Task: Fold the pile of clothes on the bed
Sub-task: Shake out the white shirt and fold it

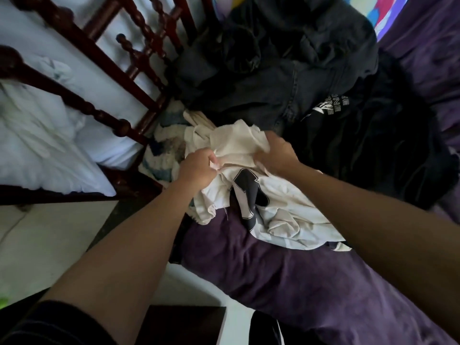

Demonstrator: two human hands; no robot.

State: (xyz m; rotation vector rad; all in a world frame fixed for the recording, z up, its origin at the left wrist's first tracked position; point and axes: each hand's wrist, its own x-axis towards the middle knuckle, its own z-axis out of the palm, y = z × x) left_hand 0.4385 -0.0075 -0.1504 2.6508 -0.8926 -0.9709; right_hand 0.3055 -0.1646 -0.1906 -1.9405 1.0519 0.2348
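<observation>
Here the left hand (196, 168) has its fingers curled tight, pinching an edge of the cream garment (236, 143); the right hand (276, 153) grips the same cloth from the other side, fingers buried in its folds; the garment lies crumpled on the purple bedcover (286, 277), just before the dark clothes pile (286, 70), beside the wooden bed frame (99, 70).

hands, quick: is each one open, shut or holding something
Left hand: pinches a fold of the cream garment.
Right hand: grips the same cream garment.
</observation>
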